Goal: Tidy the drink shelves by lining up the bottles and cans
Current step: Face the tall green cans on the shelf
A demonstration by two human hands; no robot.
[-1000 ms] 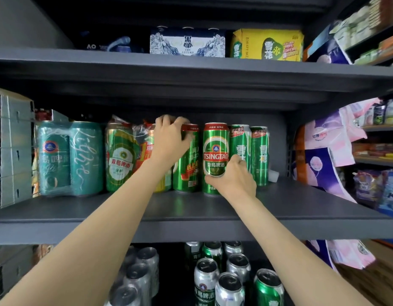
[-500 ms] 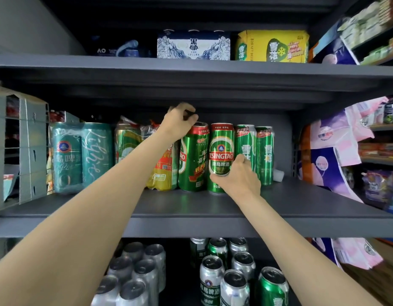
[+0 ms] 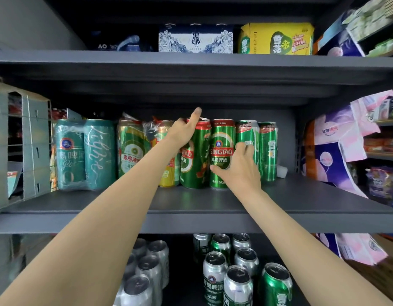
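Observation:
On the grey middle shelf (image 3: 191, 206) stands a row of tall green beer cans. My left hand (image 3: 185, 131) grips the upper left of a green can with a red rim (image 3: 196, 160), with the index finger sticking up past the rim. That can leans slightly. My right hand (image 3: 237, 171) holds the Tsingtao can (image 3: 221, 133) beside it, thumb on the front and fingers curled round its right side. Two slimmer green cans (image 3: 267, 151) stand right of it, close together.
Left of the hands sit a shrink-wrapped green and gold pack (image 3: 132, 149) and a teal wrapped pack (image 3: 85, 153). The lower shelf holds several silver-topped cans (image 3: 235, 283). Boxed packs (image 3: 195, 40) fill the top shelf. Pink and purple packets (image 3: 336, 151) hang at the right.
My left hand has slid from the top of the red-rimmed can to its upper left side and the index finger has lifted. That can now leans and shows more label. My right hand stays on the Tsingtao can.

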